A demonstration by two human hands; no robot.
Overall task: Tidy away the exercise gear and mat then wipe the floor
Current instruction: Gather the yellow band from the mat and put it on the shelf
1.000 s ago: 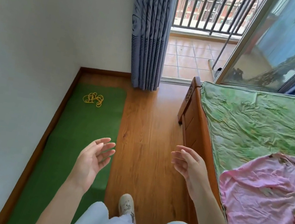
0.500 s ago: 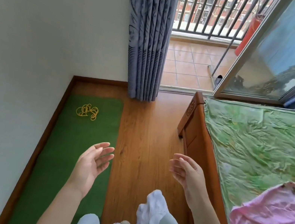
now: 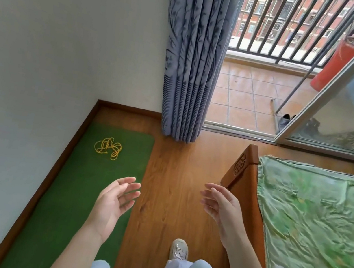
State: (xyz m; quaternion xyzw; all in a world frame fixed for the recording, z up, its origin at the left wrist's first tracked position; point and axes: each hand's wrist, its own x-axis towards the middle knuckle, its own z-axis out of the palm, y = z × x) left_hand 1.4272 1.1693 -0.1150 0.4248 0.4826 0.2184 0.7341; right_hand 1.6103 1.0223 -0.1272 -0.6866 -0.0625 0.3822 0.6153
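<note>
- View has tipped up since a second ago: more of the balcony railing (image 3: 283, 22) and curtain (image 3: 192, 54) shows, and the pink cloth that lay on the bed is now only a sliver at the bottom right corner.
- A red cylinder (image 3: 335, 64) outside the glass door (image 3: 352, 98) is now in view; it was out of frame a second ago.
- Green mat (image 3: 81, 188) lies flat on the wood floor (image 3: 172, 180), its long edge along the skirting of the white wall (image 3: 57, 42).
- Yellow rope (image 3: 108, 147), in a loose tangle, sits on the mat near its far end, toward the curtain.
- Left hand (image 3: 113, 203) hovers over the mat's inner edge, palm up, fingers relaxed and spread, holding nothing; posture unchanged from before.
- Right hand (image 3: 221, 206) hovers off the mat, beside the bed frame (image 3: 246, 176), fingers loosely extended, holding nothing.
- Rope is well beyond both hands, nearer the left one.
- One pale shoe (image 3: 179, 250) stands on the floor just off the mat.
</note>
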